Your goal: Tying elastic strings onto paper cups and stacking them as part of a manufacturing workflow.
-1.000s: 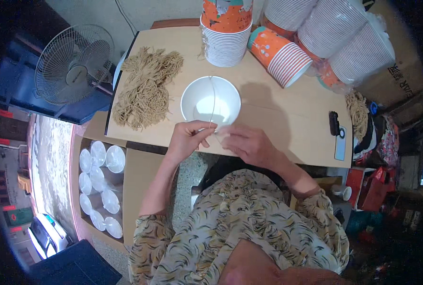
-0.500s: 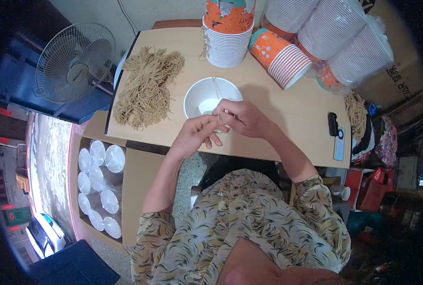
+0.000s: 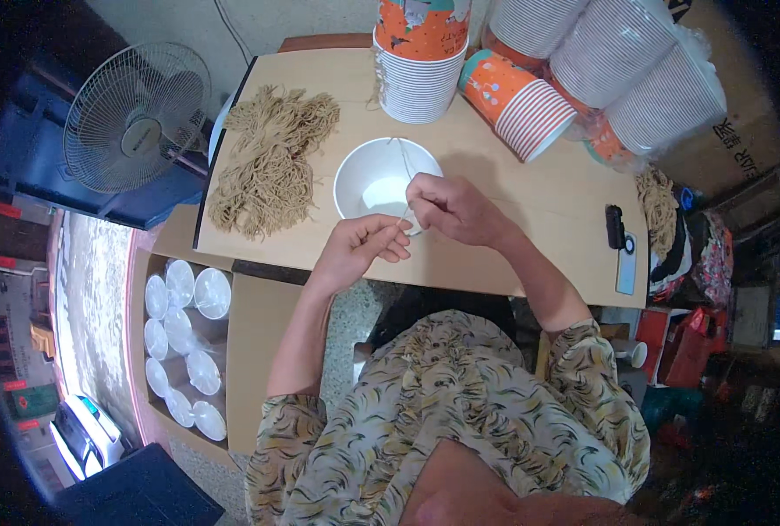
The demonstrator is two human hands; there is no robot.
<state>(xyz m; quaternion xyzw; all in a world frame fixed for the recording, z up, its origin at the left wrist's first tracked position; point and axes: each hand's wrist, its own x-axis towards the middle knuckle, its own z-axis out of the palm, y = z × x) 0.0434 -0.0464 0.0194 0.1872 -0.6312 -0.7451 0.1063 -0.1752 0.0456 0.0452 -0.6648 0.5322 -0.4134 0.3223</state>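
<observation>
A thin tan string (image 3: 405,160) hangs over the far rim of a white paper bowl (image 3: 351,180) and runs across its opening to my hands. My right hand (image 3: 457,210) is closed on the string above the bowl's near right rim. Just lower left, my left hand (image 3: 357,249) pinches the string between thumb and forefinger, its other fingers curled loosely. The two hands are slightly apart with a short piece of string between them. On the table to the left lies a loose heap of tan strings (image 3: 267,175).
A stack of white bowls (image 3: 416,88) stands behind the bowl, beside a tipped orange-patterned stack (image 3: 517,105). More wrapped stacks (image 3: 613,61) fill the far right. A black-and-silver object (image 3: 625,272) lies near the right edge. Lower left stands a carton (image 3: 263,351) with clear-wrapped cups; a fan (image 3: 140,123) is left.
My hands have drawn slightly apart, the right one moving right, and the string between them now shows. The bowl has shifted a little left and away from me.
</observation>
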